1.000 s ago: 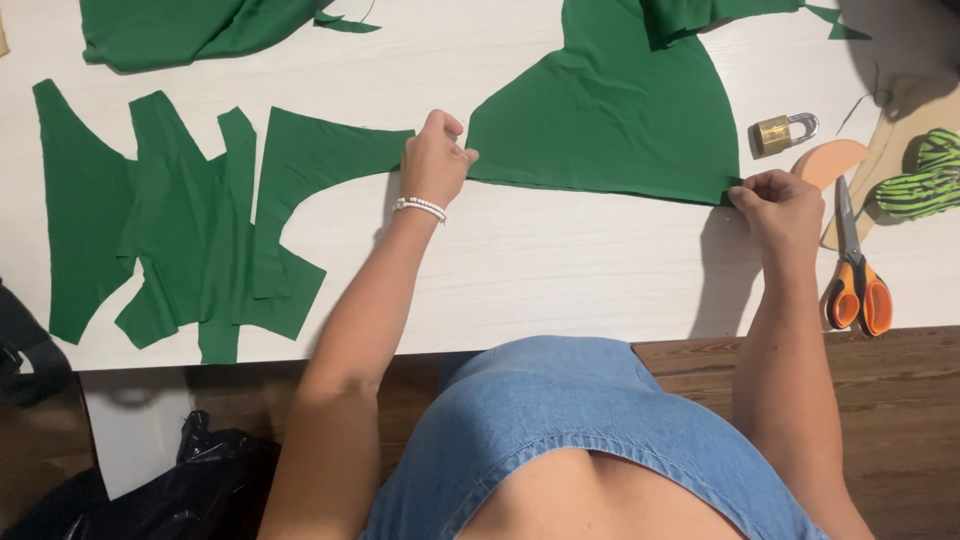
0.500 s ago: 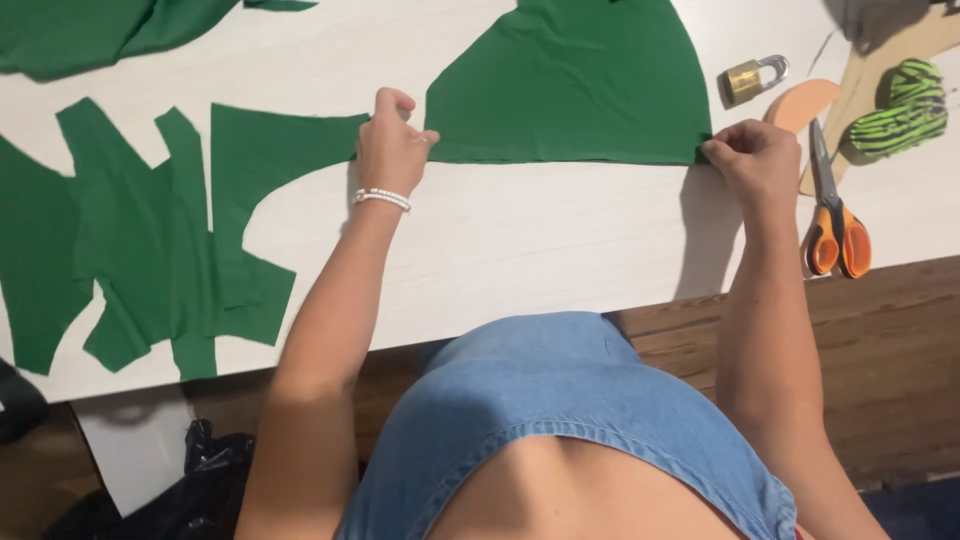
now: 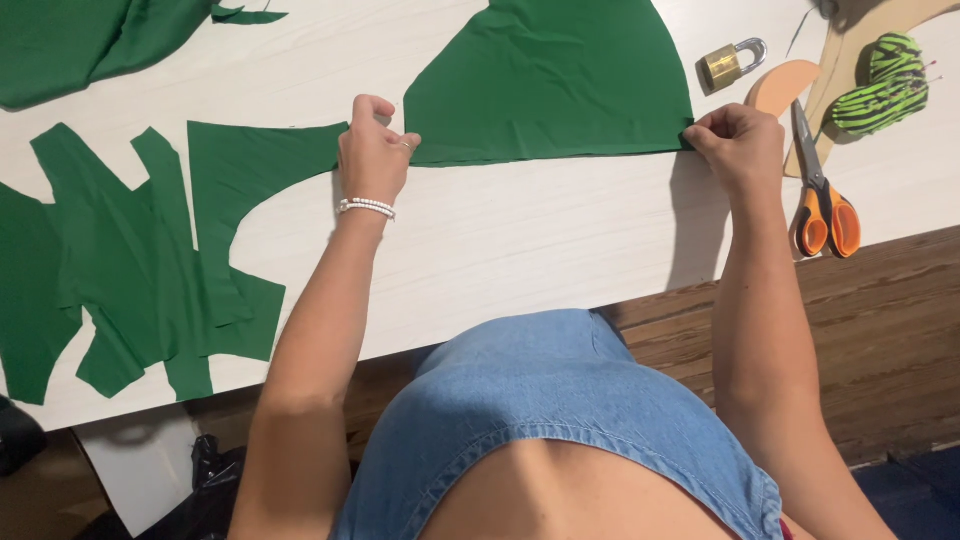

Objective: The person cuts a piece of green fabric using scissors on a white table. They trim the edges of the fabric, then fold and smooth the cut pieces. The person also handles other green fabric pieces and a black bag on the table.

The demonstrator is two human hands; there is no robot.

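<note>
A large green fabric piece (image 3: 555, 80) with a curved top and a straight lower edge lies flat on the pale table (image 3: 520, 240). My left hand (image 3: 375, 150) pinches its lower left corner; a beaded bracelet circles that wrist. My right hand (image 3: 738, 142) pinches the lower right corner. The bottom edge runs straight between the two hands.
Cut green fabric scraps (image 3: 140, 260) lie at the left, more green cloth (image 3: 90, 40) at the top left. Right of my right hand are orange-handled scissors (image 3: 822, 200), a brass padlock (image 3: 728, 64), a green striped pincushion (image 3: 885, 85) and tan curved templates (image 3: 790, 85). The table's front edge is close.
Both hands kept hold of the fabric's corners. The view shifted, so the fabric and hands sit a little further right in the frame; the lower edge looks straighter.
</note>
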